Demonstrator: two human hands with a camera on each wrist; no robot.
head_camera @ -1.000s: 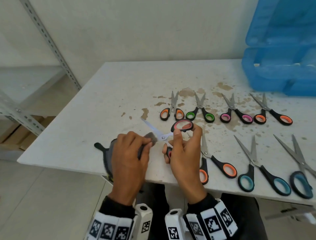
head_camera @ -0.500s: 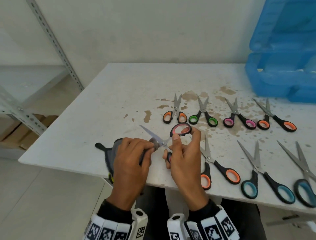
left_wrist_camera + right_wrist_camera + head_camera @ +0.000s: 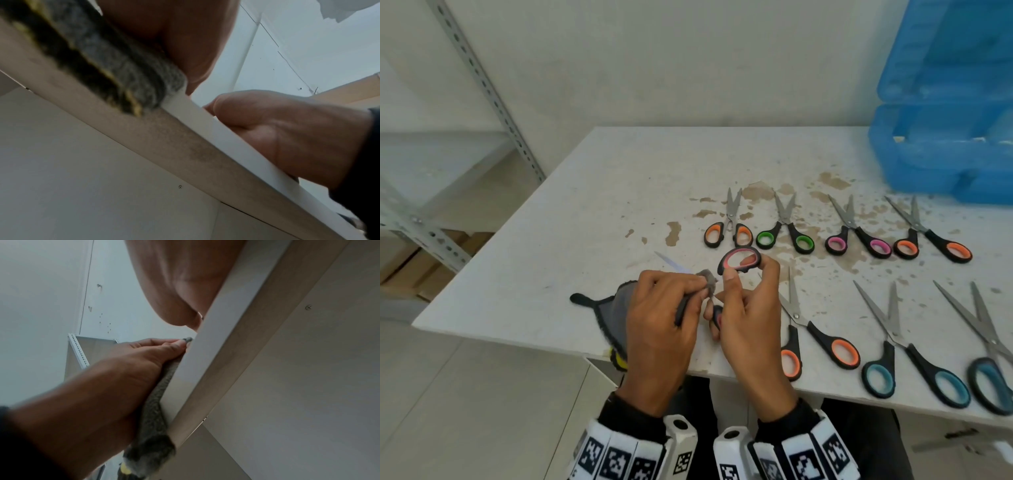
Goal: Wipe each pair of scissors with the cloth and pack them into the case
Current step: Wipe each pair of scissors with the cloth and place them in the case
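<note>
Near table (image 3: 551, 240) edge: left hand (image 3: 659, 329) pinches grey cloth (image 3: 613, 311) round blade of pink-handled scissors (image 3: 739, 259); right hand (image 3: 748, 322) grips their handles, scissors spread open. Wiping of this pair under way.

Right of hands, near row: orange-handled pair (image 3: 811, 329), two teal-handled pairs (image 3: 907, 356) lying unwiped by look.

Mid-table row: four small pairs, orange (image 3: 729, 233), green (image 3: 786, 233), pink (image 3: 859, 236), orange (image 3: 931, 236).

Far right corner: blue case (image 3: 941, 150) open; contents indistinct. Judgement: task early, eight pairs unpacked.
</note>
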